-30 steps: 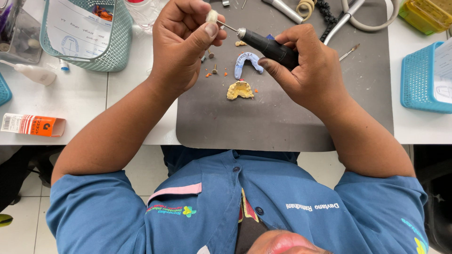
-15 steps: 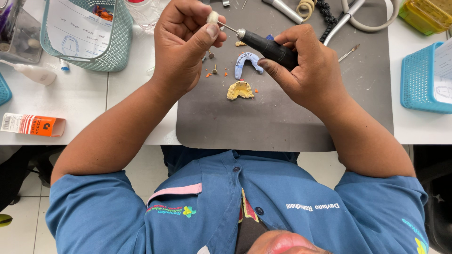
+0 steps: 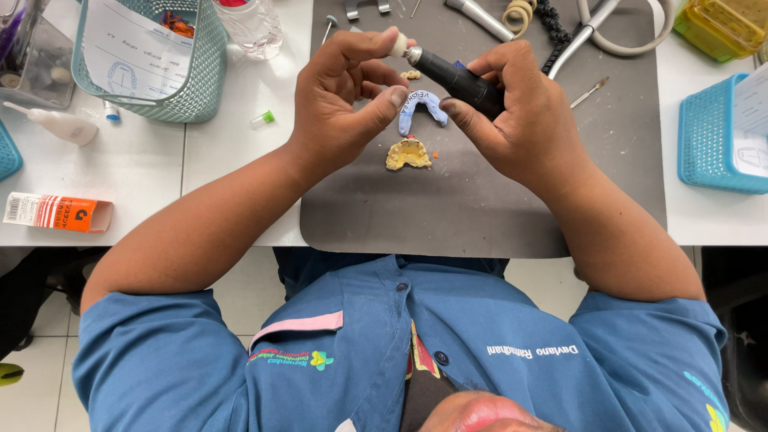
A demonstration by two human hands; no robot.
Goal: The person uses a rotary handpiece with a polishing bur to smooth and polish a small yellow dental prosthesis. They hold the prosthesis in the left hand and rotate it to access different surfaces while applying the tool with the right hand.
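Black handpiece (image 3: pixel 462 78) in right hand (image 3: pixel 512 112)'s grasp, one white piece (image 3: pixel 398 44) in left hand (image 3: pixel 344 96)'s pinch.

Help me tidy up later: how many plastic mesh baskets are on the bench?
3 for certain: a teal basket at top left, a blue basket at right, a yellow basket at top right. A blue edge at far left may be another.

A dental lab bench; plaster jaw cast (image 3: pixel 408 154), blue tray (image 3: pixel 422 108), rotary handpiece (image 3: pixel 458 80).
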